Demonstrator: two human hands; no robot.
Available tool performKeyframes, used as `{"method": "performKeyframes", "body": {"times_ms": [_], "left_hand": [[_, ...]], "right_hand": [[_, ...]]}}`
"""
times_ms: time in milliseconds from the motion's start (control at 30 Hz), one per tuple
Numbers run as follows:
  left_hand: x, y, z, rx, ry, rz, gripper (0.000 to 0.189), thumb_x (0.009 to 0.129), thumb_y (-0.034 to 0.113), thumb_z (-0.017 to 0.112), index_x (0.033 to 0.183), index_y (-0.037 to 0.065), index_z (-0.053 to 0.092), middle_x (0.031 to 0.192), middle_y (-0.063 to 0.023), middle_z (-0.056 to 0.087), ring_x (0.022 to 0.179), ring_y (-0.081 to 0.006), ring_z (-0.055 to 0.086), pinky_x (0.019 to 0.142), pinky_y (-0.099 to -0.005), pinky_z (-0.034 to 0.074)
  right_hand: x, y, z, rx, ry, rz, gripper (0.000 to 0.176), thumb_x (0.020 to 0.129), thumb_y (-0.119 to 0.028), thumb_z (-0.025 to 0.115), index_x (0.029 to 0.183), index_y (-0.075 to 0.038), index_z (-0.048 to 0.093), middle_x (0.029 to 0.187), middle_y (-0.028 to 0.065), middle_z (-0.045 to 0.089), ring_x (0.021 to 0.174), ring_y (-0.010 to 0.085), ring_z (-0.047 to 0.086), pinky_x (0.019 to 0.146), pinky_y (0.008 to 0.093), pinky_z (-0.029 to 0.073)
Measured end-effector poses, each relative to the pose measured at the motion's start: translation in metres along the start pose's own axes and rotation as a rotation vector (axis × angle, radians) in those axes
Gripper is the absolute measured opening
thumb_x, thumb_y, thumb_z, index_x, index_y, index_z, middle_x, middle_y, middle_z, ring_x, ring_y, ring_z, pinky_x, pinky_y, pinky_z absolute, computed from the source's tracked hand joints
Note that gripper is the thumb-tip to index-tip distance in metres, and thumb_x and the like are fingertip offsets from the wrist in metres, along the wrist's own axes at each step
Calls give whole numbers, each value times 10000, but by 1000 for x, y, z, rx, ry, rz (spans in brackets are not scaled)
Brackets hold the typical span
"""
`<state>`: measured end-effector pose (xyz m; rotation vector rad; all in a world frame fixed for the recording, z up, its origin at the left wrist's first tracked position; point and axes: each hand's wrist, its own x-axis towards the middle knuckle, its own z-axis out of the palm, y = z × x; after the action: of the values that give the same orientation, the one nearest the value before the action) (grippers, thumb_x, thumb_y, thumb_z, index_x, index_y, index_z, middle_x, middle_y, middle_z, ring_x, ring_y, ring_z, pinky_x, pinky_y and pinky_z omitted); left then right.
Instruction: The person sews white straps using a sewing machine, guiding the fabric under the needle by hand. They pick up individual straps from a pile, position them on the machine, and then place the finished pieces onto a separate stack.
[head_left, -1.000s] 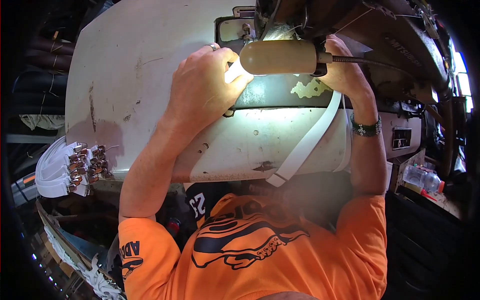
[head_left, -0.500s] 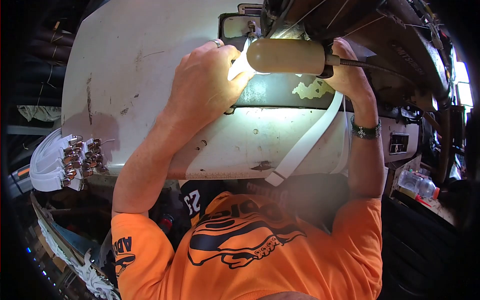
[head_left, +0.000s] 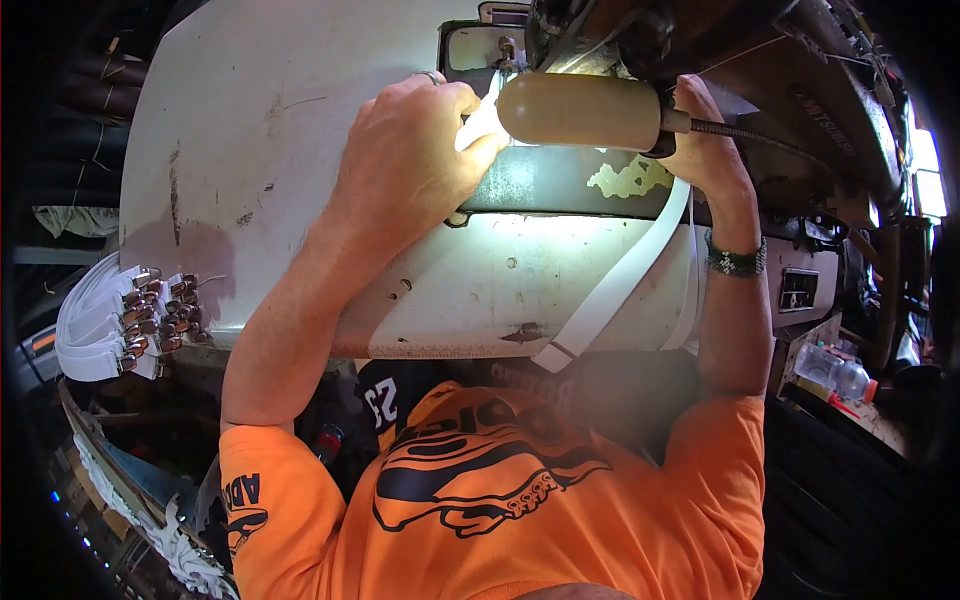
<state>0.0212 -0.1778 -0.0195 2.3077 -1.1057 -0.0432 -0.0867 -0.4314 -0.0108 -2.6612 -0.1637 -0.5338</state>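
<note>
Under the lamp, my left hand (head_left: 415, 145) pinches a brightly lit piece of white strap (head_left: 480, 125) between thumb and fingers, beside the metal presser parts (head_left: 507, 60) of a sewing machine (head_left: 800, 90). My right hand (head_left: 705, 140) is behind the lamp's right end, its fingertips hidden. From beneath that hand, a flat white strap (head_left: 620, 270) runs down across the table and over its front edge, with a narrow loop near its end. The cream-coloured lamp (head_left: 580, 110) covers the middle of the work, so I cannot see how the strap passes there.
A bundle of white straps with metal clips (head_left: 140, 320) hangs at the table's left edge. The worn white table (head_left: 260, 200) surrounds the dark machine bed (head_left: 540, 180). The lamp's flexible neck (head_left: 750, 133) reaches right. Plastic bottles (head_left: 840, 375) lie on a shelf at right.
Both hands keep nearly the same places, and the left still pinches the white strap. The view has shifted slightly; the lamp and right hand appear a little further right.
</note>
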Motion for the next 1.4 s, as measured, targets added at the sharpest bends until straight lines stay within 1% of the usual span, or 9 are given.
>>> {"method": "performKeyframes", "body": {"times_ms": [133,300,500,833,1033,1133,1233,1333,1400], "left_hand": [[0,2,-2,-6,-20,-26,257,868,201,791,1033,9,753,908,-184,724,831,-376,694,779,-440,531],[-1,-1,1,0,-1,23,251,872,199,782,1040,16,752,909,-184,718,835,-385,683,781,-448,526],[0,2,0,-17,0,-1,229,875,195,774,1022,21,750,892,-193,705,828,-393,670,769,-461,518],[-4,2,3,-46,12,0,227,895,192,762,1013,0,732,879,-198,697,809,-390,660,745,-458,512],[-7,5,3,-67,20,-6,216,908,189,753,1000,-5,724,858,-209,691,769,-390,643,708,-454,500],[-8,8,3,-81,13,-27,214,908,191,752,989,-5,724,831,-210,687,746,-393,639,696,-451,500],[-6,6,5,-73,33,-29,220,896,197,759,981,-3,729,809,-211,686,723,-393,636,684,-454,499],[-7,6,5,-64,29,-34,227,881,202,768,978,-1,735,809,-214,689,714,-393,635,675,-457,498],[-6,6,5,-55,17,-38,229,873,203,772,976,2,740,819,-215,694,719,-395,641,674,-460,499]], "right_hand": [[1,-4,-1,-8,-29,79,124,776,-120,709,765,-20,637,773,139,646,793,347,646,766,449,516],[0,0,-2,-40,-55,72,122,781,-131,711,783,-23,654,808,143,677,815,353,659,782,449,525],[-1,3,-1,-77,-47,56,157,781,-158,740,821,-20,676,829,152,688,850,365,665,808,458,537],[-1,3,-5,-158,-110,135,159,809,-139,753,920,-33,710,930,174,731,938,387,696,873,459,558],[-5,4,-6,-176,-59,94,211,816,-162,771,977,-40,710,988,173,732,992,391,689,909,463,547],[-6,-2,-11,-164,-95,126,243,820,-161,772,1025,-47,710,1008,172,729,1027,387,680,928,456,538],[-10,4,-10,-203,-69,80,279,822,-159,769,1072,-52,706,1007,169,726,1034,389,671,928,449,533],[-4,-6,-11,-219,-131,150,311,822,-164,771,1104,-52,702,1006,169,726,1022,394,669,916,446,532],[-3,-11,-11,-206,-120,189,330,822,-173,776,1117,-48,695,993,171,723,1012,393,672,902,451,534]]}}
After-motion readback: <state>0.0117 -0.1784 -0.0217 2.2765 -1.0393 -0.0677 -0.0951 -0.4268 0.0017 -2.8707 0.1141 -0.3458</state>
